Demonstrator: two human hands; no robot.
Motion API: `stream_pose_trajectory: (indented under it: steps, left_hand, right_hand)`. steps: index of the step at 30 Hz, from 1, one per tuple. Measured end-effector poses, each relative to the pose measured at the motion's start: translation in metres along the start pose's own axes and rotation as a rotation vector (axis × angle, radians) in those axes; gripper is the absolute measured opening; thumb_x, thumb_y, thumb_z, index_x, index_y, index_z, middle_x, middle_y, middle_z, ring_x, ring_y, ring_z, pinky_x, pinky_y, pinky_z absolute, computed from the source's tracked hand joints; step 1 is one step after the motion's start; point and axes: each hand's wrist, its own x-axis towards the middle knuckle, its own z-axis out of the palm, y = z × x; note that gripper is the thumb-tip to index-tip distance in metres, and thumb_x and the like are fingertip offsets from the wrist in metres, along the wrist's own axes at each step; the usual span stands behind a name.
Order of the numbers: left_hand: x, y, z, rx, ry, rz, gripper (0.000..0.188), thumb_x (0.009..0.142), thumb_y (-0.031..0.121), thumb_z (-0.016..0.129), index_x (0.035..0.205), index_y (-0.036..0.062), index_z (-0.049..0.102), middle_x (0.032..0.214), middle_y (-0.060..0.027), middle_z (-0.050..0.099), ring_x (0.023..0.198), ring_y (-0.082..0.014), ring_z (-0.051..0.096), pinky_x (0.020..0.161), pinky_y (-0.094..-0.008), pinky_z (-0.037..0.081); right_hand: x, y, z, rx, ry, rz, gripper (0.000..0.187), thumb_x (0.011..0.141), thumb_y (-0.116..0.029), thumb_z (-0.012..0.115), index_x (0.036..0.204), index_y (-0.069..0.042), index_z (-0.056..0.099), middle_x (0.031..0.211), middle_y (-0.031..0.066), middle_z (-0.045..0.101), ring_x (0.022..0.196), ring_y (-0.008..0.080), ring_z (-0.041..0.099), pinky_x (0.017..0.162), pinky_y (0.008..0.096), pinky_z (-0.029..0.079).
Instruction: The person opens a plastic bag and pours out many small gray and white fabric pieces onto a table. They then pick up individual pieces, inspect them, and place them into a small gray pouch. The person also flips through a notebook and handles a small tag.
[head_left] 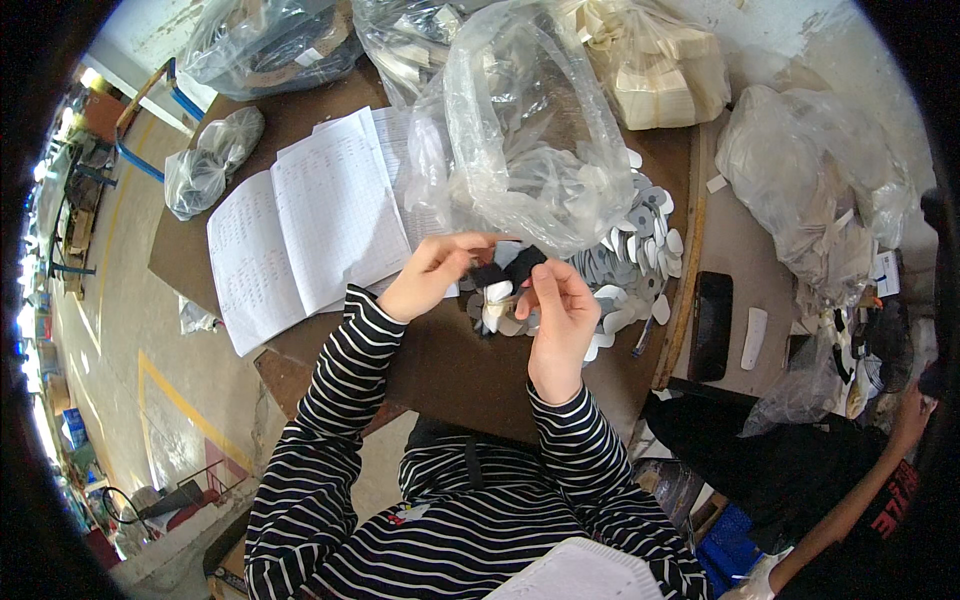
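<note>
Pinching small black piece (524, 263) in right hand (562, 322), cannot tell grip of left hand (430, 278) — probably light, soft, best taken by edges.

Too small and overlapped to identify: the black pieces (523, 264) between left hand (425, 278) and right hand (563, 318), with several fingers curled out of sight. Too fine to read: the handwriting (340, 165) on the open notebook (285, 250), with loose sheets (398, 145) mostly hidden beneath. Partly veiled by a clear plastic bag (540, 190): the grey discs (650, 225); cut off at the right rim, another person's arm (870, 478); blurred at far left, the background clutter (75, 425).
</note>
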Motion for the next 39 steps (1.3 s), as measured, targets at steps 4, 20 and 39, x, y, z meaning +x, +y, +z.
stream_pose_trajectory:
  steps: [4,20,39]
  left_hand:
    - [0.005,0.007,0.007,-0.034,-0.143,0.067,0.045,0.094,0.015,0.071,0.134,-0.0009,0.059,0.119,-0.0119,0.067,0.105,-0.0171,0.062,0.096,-0.0334,0.048]
    - [0.002,0.023,-0.040,0.017,0.840,0.481,0.040,0.085,0.003,0.075,0.123,0.0003,0.063,0.117,-0.0061,0.065,0.104,-0.0134,0.060,0.090,-0.0271,0.049]
    - [-0.040,0.100,0.025,0.292,0.727,0.849,0.030,0.103,0.022,0.050,0.117,-0.0023,0.061,0.117,-0.0157,0.064,0.106,-0.0245,0.060,0.100,-0.0397,0.044]
  right_hand:
    - [0.000,-0.006,0.000,0.167,0.070,-0.040,0.018,0.101,-0.016,0.062,0.110,0.000,0.064,0.084,0.0048,0.064,0.060,0.0109,0.057,0.057,0.0225,0.045]
    - [0.002,-0.010,-0.003,0.192,0.059,-0.102,0.013,0.101,-0.012,0.059,0.111,-0.005,0.061,0.094,0.0056,0.061,0.076,0.0092,0.054,0.061,0.0231,0.044]
    - [0.003,-0.005,-0.001,0.035,-0.029,-0.012,0.011,0.100,-0.014,0.061,0.107,-0.005,0.063,0.085,0.0031,0.061,0.072,0.0093,0.053,0.064,0.0236,0.042]
